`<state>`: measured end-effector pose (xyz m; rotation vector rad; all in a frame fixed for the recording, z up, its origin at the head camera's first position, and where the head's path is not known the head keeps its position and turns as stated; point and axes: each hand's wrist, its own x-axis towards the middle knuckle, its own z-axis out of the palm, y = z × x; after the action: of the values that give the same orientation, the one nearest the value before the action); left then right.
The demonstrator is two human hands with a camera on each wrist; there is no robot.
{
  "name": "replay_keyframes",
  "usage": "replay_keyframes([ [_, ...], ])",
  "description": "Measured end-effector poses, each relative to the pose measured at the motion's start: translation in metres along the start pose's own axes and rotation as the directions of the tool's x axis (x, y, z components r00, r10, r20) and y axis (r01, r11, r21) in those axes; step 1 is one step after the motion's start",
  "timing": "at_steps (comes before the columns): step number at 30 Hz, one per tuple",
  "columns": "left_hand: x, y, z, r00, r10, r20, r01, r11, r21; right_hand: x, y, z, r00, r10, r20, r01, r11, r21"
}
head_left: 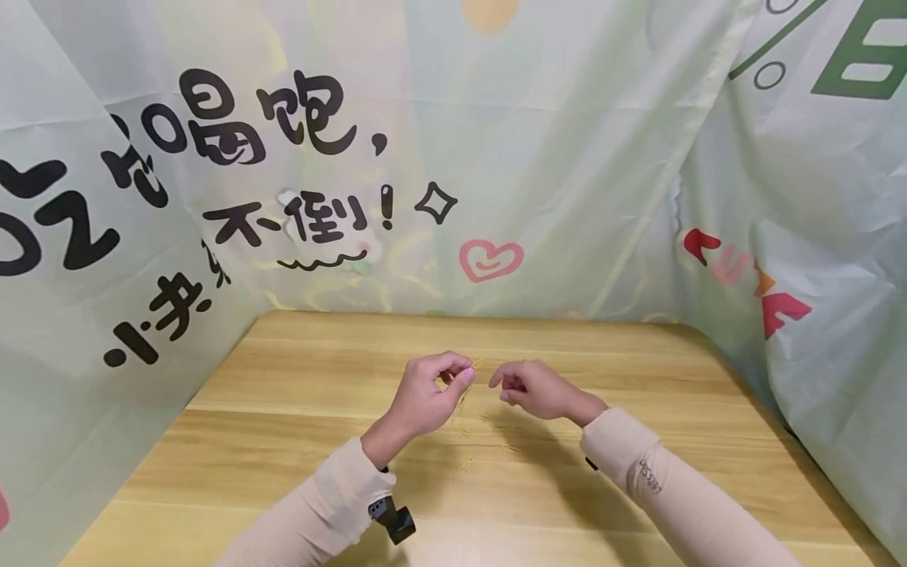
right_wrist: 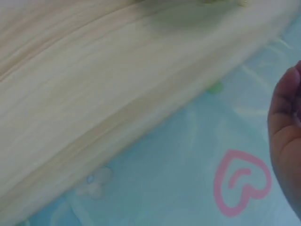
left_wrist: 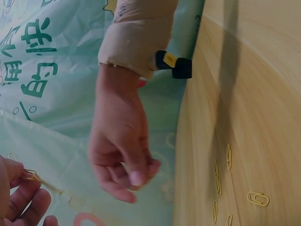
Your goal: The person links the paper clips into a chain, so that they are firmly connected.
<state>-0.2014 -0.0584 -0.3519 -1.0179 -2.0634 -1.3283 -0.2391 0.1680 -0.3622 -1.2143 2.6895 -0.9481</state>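
My left hand [head_left: 430, 391] is raised over the table and pinches a gold paper clip [head_left: 478, 363] between thumb and fingertips. More gold clips hang below that hand, seemingly linked in a chain [left_wrist: 49, 186] in the left wrist view. Just to the right, my right hand [head_left: 536, 389] hovers apart with loosely bent fingers, and nothing shows between them. Several loose gold paper clips [left_wrist: 258, 198] lie on the tabletop beneath both hands. The right wrist view catches only an edge of a hand [right_wrist: 284, 132] at its right side.
The light wooden table [head_left: 283, 472] fills the lower part of the head view. Printed cloth [head_left: 439, 142] hangs along its back and both sides. A small black camera [head_left: 392, 520] is strapped at the left sleeve.
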Motion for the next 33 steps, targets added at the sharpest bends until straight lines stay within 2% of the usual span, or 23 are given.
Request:
replay_keyframes([
  [3, -0.001, -0.001, 0.000, 1.000, -0.001, 0.000, 0.001, 1.000, -0.003, -0.001, -0.007, -0.004, 0.999, 0.026, -0.027, -0.023, 0.994, 0.109],
  [8, -0.001, -0.003, 0.000, 1.000, -0.006, -0.001, 0.006, 1.000, 0.000, -0.001, -0.020, -0.013, 0.998, 0.063, -0.029, -0.051, 0.952, 0.302],
  [12, -0.001, -0.005, 0.002, 1.000, -0.018, 0.009, 0.018, 1.000, -0.007, -0.003, -0.029, -0.019, 0.998, 0.055, -0.041, -0.035, 0.923, 0.384],
  [17, -0.001, -0.005, 0.004, 0.999, -0.031, 0.019, 0.031, 0.999, -0.008, -0.005, -0.038, -0.024, 0.997, 0.045, -0.059, -0.017, 0.909, 0.416],
  [23, -0.001, -0.005, 0.005, 0.998, -0.054, 0.027, 0.054, 0.999, -0.002, -0.004, -0.045, -0.027, 0.994, 0.074, -0.075, -0.034, 0.901, 0.433],
  [30, -0.002, -0.004, 0.003, 0.997, -0.073, 0.032, 0.072, 0.997, 0.005, -0.003, -0.046, -0.028, 0.989, 0.105, -0.104, -0.044, 0.880, 0.473],
  [33, -0.002, -0.005, 0.002, 0.997, -0.071, 0.028, 0.071, 0.997, 0.008, -0.003, -0.045, -0.027, 0.987, 0.102, -0.123, -0.032, 0.882, 0.471],
])
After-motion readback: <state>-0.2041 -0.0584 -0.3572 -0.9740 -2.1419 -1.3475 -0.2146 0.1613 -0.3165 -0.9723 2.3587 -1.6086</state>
